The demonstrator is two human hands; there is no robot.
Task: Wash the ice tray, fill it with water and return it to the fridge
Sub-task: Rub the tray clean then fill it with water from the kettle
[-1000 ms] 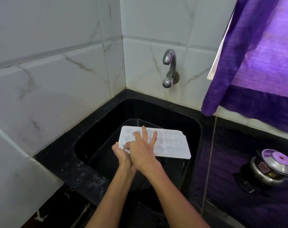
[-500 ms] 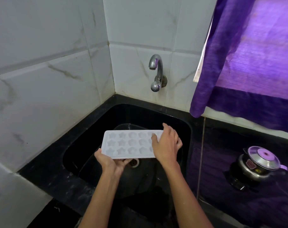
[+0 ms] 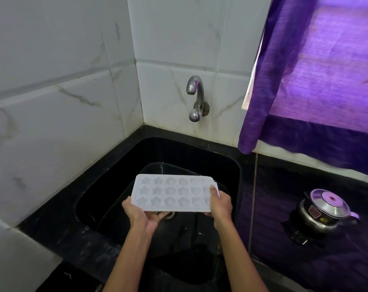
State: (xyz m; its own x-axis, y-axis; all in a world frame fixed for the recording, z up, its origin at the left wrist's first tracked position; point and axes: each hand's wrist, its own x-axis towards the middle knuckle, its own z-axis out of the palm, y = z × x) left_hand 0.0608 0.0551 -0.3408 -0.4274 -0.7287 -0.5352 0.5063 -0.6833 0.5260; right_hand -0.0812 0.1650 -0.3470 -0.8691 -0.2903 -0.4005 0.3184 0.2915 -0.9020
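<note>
Both hands, left hand (image 3: 144, 214) and right hand (image 3: 219, 204), grip the white plastic star-mould ice tray (image 3: 170, 192) over the black sink (image 3: 199, 152); the steel tap (image 3: 194, 98) looks dry, so opening it probably comes next.

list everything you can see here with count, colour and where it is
ice tray: 1, white, held level over the sink, cavities up
sink: 1, black, set in the counter corner
tap: 1, silver, on the tiled wall above the sink, no water running
wall tiles: many, white marbled, behind and left of the sink
curtain: 1, purple, upper right
counter: 1, black, around the sink
pot: 1, steel with lid, on the counter at right
left hand: 1, grips the tray's near left corner
right hand: 1, grips the tray's right end
</note>
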